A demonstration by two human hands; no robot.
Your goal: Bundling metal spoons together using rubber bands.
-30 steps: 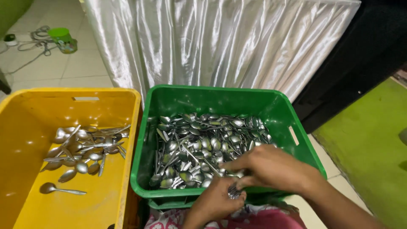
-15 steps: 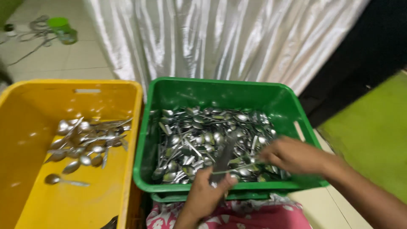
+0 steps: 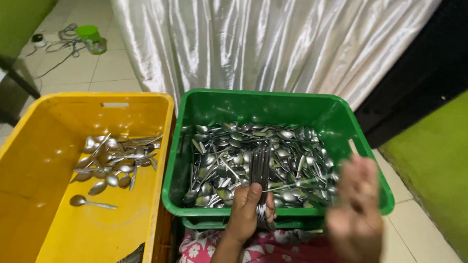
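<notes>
My left hand [image 3: 247, 208] is at the near rim of the green crate [image 3: 273, 102] and grips a bundle of metal forks [image 3: 262, 168] whose tines point away over the crate. My right hand [image 3: 355, 207] is raised to the right of it, blurred by motion, with nothing visible in it; whether its fingers are apart is unclear. The green crate holds a heap of spoons and forks [image 3: 229, 156]. To its left the yellow crate [image 3: 146, 204] holds a smaller pile of spoons [image 3: 114, 160] and one single spoon [image 3: 85, 201] lying apart.
A white satin curtain [image 3: 273, 44] hangs right behind the crates. Tiled floor lies at the left with a green cup [image 3: 87, 33] and cables [image 3: 58, 46]. A green mat [image 3: 434, 156] covers the floor at the right. Pink floral cloth [image 3: 282, 246] lies below the green crate.
My left hand has gathered forks into an upright bundle at the crate's near rim. My right hand has lifted out of the crate and moved right, towards the camera.
</notes>
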